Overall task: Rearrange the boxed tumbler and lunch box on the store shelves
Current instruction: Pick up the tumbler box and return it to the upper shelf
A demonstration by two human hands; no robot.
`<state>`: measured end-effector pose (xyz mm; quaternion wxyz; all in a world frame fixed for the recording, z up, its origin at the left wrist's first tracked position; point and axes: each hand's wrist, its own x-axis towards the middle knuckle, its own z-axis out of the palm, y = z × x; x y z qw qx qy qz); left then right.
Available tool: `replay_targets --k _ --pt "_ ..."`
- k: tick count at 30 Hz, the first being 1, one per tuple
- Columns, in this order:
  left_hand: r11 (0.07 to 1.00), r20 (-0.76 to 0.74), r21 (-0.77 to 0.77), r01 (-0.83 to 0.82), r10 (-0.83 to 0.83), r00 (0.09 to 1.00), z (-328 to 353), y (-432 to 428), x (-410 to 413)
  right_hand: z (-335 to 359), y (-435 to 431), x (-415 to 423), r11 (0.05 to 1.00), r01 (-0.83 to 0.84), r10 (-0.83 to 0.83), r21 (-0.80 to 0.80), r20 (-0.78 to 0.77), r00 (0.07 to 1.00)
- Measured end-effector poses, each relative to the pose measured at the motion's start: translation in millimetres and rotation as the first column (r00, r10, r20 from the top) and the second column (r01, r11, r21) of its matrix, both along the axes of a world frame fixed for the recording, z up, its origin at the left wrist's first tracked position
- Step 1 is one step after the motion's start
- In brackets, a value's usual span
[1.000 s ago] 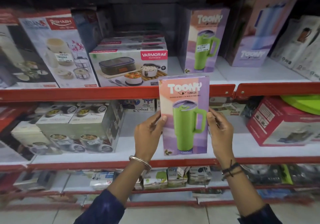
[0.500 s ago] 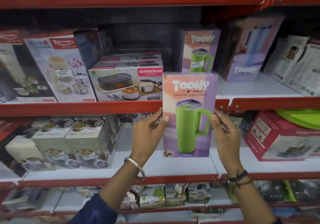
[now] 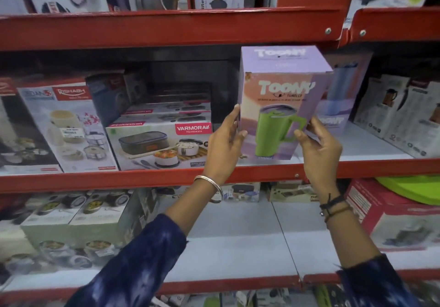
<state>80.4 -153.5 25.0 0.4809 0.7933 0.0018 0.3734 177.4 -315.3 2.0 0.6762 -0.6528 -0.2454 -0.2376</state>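
Observation:
I hold a purple Toony tumbler box (image 3: 276,97) with a green mug printed on it, up at the level of the middle shelf, tilted with its top leaning toward me. My left hand (image 3: 225,145) grips its left edge and my right hand (image 3: 319,147) grips its lower right corner. The box's bottom hovers just above the shelf's red front rail (image 3: 142,178). To the left a Varmora lunch box carton (image 3: 157,145) lies on that shelf, with more flat cartons stacked on it. The tumbler box that stood on the shelf behind is hidden by the held one.
Another Toony box with a blue tumbler (image 3: 340,102) stands right of the held box. A Rishabh casserole carton (image 3: 66,126) stands at the left, grey flask boxes (image 3: 400,111) at the right. The lower shelf (image 3: 238,247) carries lunch-set cartons (image 3: 71,223) and a red box (image 3: 392,216).
Both hands have lifted the tumbler box from the lower shelf up to the middle shelf and tipped it. The view has moved closer and upward.

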Motion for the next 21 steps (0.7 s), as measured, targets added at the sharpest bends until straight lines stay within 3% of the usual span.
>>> replay_targets --k 6,11,21 --pt "0.994 -0.073 0.010 -0.108 0.109 0.991 -27 7 43 -12 9 36 0.997 -0.028 0.022 -0.077 -0.079 0.997" --pt "0.969 -0.132 0.125 -0.211 0.227 0.965 -31 9 55 -22 11 56 0.992 -0.048 0.034 -0.118 -0.118 0.992" --pt "0.958 -0.160 0.161 -0.236 0.261 0.952 -26 17 73 -21 25 69 0.987 0.023 -0.037 -0.156 -0.087 0.995"
